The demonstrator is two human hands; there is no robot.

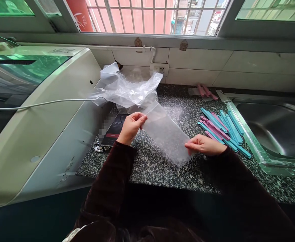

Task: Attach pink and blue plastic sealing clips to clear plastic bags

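Clear bag (164,134) pulled between two hands

Head view: left hand (131,129) pinches its upper-left edge, thumb on top; right hand (205,145) points inward, pinching the lower-right side, so the bag slants over the speckled table (147,168)

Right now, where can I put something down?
Counter shows bare between the held bag and the pink-and-blue strips, also at the front between the sleeves. It's crowded beside the sink and around the crumpled plastic.
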